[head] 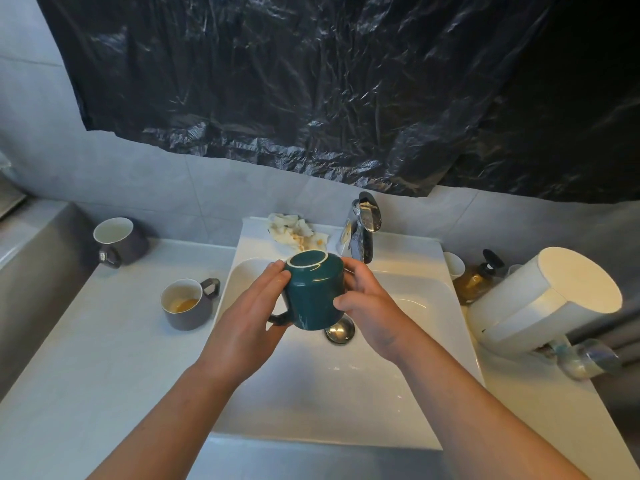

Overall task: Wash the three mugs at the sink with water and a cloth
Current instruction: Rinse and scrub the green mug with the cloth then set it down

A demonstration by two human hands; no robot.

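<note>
A dark green mug is held upside down over the white sink, its base facing up and its handle toward the lower left. My left hand grips it on the handle side. My right hand clasps its right side. A grey mug with a brownish residue inside stands on the counter left of the basin. A second grey mug with a white interior stands farther back left. A stained white cloth lies crumpled on the sink's back ledge, left of the chrome tap.
A chrome drain plug sits in the basin under the mug. On the right counter stand an amber pump bottle, a large white cylindrical appliance and a clear bottle lying down. Black plastic sheeting covers the wall above.
</note>
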